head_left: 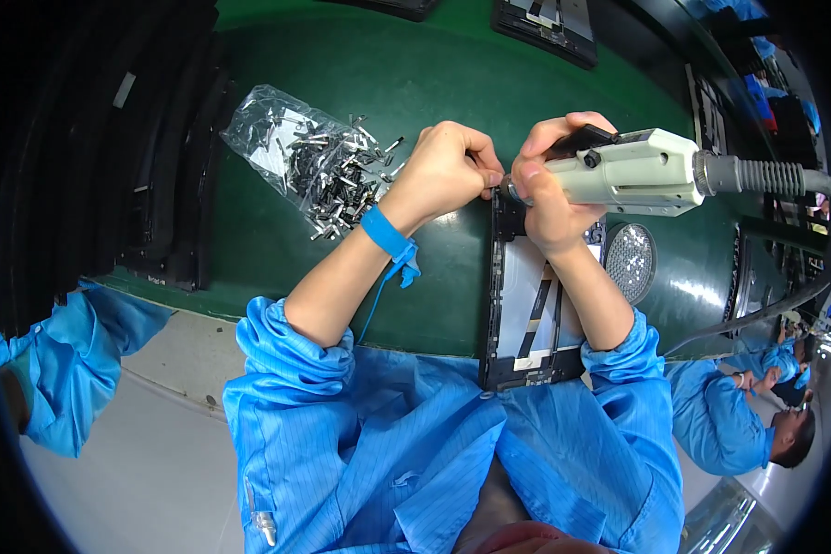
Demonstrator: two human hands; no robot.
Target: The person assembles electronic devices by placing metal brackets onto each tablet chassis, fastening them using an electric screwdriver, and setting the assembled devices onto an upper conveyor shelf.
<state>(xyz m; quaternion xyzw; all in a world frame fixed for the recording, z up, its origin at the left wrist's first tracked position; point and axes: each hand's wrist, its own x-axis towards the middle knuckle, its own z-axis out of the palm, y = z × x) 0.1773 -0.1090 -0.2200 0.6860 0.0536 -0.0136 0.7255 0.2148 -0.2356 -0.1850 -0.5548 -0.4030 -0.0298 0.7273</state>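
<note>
My right hand (563, 185) is wrapped round a cream-coloured electric screwdriver (632, 173), which lies nearly level with its tip toward the left. My left hand (451, 171) pinches at the upper left corner of a flat black device frame (500, 314), close to the screwdriver tip. Whatever sits between those fingertips is too small to make out. The frame has a grey panel with black strips and reaches down to my blue smock. A blue wrist strap (385, 231) with a thin cord circles my left wrist.
A clear plastic bag (272, 138) spills small metal and black parts (331, 180) on the green table (406, 69). Right of the frame stands a round dish of small pieces (631, 263). Another device (549, 28) lies at the back; black trays (171, 185) stack left. A cable (826, 187) trails right.
</note>
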